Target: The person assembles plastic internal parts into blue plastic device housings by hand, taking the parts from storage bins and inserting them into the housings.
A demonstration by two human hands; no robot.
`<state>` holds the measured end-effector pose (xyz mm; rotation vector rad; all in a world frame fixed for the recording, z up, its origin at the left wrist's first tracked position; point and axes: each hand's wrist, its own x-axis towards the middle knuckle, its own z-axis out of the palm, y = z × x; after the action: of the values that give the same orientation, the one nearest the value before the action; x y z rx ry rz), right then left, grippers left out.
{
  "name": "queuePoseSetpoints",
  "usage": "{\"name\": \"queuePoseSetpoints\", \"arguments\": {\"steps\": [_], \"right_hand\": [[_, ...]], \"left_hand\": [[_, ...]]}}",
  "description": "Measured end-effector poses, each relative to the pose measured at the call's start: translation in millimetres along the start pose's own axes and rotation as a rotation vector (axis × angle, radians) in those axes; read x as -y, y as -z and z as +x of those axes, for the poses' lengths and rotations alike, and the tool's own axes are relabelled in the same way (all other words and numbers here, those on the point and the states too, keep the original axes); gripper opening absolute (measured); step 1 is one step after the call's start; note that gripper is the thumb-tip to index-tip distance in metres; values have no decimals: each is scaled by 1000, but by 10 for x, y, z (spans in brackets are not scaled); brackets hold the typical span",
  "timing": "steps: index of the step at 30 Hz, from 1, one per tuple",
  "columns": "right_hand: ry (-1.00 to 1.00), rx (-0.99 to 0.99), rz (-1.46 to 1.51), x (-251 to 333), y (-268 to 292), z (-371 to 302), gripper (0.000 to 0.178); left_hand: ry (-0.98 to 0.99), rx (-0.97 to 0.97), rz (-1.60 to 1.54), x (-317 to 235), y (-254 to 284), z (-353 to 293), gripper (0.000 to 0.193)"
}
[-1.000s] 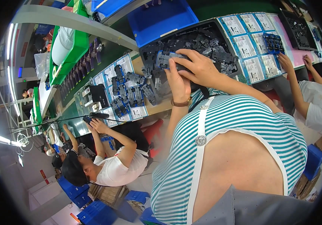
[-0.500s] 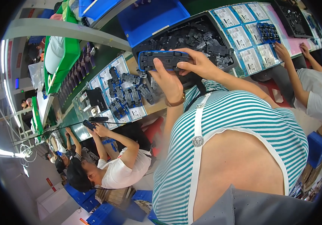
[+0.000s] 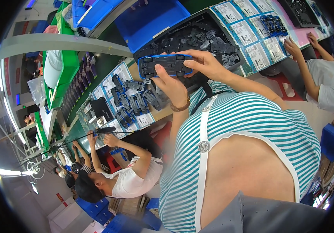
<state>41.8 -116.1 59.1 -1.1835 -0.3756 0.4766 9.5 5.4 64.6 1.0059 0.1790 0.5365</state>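
Observation:
A toy car (image 3: 170, 64) with a blue body is held underside up, its black chassis and wheels facing me. My left hand (image 3: 174, 88) grips it from below, the thumb pressed on the chassis and the other fingers hidden behind. My right hand (image 3: 206, 65) closes round the right end, thumb at the edge near a wheel. Just beyond the car, loose black plastic parts (image 3: 202, 37) fill a dark bin. Several more blue-and-black toy cars (image 3: 136, 103) lie on printed sheets to the left of my left hand.
A blue tray (image 3: 151, 21) stands behind the bin. On the right, printed sheets (image 3: 244, 33) cover the bench, with a cluster of blue cars (image 3: 274, 25) near a co-worker's hand (image 3: 291, 47). Another co-worker (image 3: 130, 178) works at the left, beside a black box (image 3: 100, 109).
The car and both hands have shifted slightly left in view, with the grip much the same. At the left, the co-worker's hands have moved apart.

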Motion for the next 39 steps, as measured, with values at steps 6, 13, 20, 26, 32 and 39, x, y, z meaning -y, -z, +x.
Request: {"name": "queuePoseSetpoints", "arguments": {"steps": [6,13,20,26,32,39], "right_hand": [[-98,-99,-18,-32,-13,25,36],[79,-117,-130,-85,-79,15,30],[-71,-183,-88,-101,-73,35,31],[-103,-179,-28,-112,-80,45,34],[-4,-135,-34,-114,-100,61,35],[-109,-192,-44,-79,-196,70,34]], "left_hand": [[101,21,-49,44,41,55,45],[-5,46,45,49,34,16,44],[215,51,-121,135,205,182,41],[217,58,-120,113,172,178,43],[12,47,2,135,191,171,44],[128,15,-79,88,191,183,43]]}}
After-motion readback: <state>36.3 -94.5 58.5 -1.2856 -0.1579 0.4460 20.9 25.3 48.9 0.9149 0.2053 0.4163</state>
